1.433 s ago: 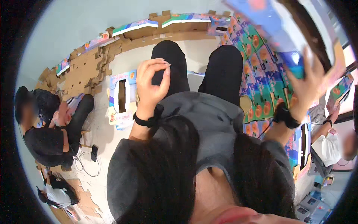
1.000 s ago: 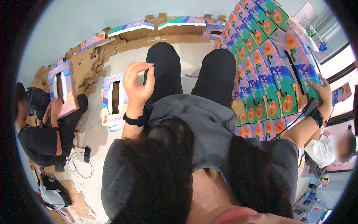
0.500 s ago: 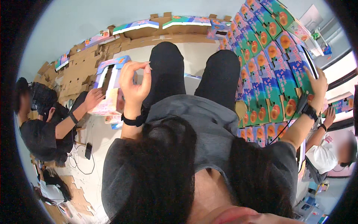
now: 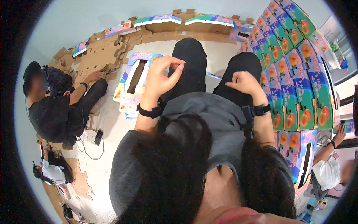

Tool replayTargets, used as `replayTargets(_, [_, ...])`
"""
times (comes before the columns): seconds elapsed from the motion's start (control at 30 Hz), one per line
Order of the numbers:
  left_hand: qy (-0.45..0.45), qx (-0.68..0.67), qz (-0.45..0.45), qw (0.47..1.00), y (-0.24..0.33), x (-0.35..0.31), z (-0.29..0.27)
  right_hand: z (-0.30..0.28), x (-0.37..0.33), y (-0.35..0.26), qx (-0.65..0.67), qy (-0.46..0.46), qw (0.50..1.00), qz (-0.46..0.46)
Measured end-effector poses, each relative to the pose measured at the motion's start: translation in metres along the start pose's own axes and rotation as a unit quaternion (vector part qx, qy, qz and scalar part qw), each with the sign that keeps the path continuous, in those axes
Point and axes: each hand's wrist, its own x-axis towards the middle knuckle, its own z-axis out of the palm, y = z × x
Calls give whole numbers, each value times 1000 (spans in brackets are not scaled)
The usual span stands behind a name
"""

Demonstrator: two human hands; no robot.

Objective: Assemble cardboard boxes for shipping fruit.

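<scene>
My left hand [image 4: 163,75] hovers left of my lap, thumb and index fingertips brought together in a ring. I see nothing between them. Just left of it, a printed fruit carton [image 4: 145,56] stands on the floor, with a long dark slot in its white top. My left hand partly covers the carton's right side; whether they touch I cannot tell. Above my right thigh is my right hand [image 4: 245,82], its fingers loosely curled in with nothing visible in them. To its right rises a tall stack of fruit cartons [image 4: 292,84], green, blue and purple.
Flattened brown cardboard [image 4: 100,56] covers the floor at the far left. A co-worker in black [image 4: 56,108] sits at left, near a cable and a dark phone-like device [image 4: 99,137]. Another person [image 4: 328,170] is at right, one hand on a carton.
My right hand has come away from the carton stack to above my thigh. The co-worker's hand has left the slotted carton and moved toward the cardboard. The whole view has shifted.
</scene>
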Motion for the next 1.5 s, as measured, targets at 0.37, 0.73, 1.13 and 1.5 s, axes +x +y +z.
replayTargets(0.37, [11,192,-320,928,-177,-62,-110,1,-9,1,42,-6,997,69])
replayTargets(0.73, [102,126,-401,902,-341,-179,-76,6,4,-12,-33,-28,993,108])
replayTargets(1.13, [-114,360,-510,773,-316,-208,-20,-1,-4,-22,6,-36,992,125])
replayTargets(1.5, [193,346,-202,895,-238,-106,-29,2,-6,-16,-5,-21,991,135])
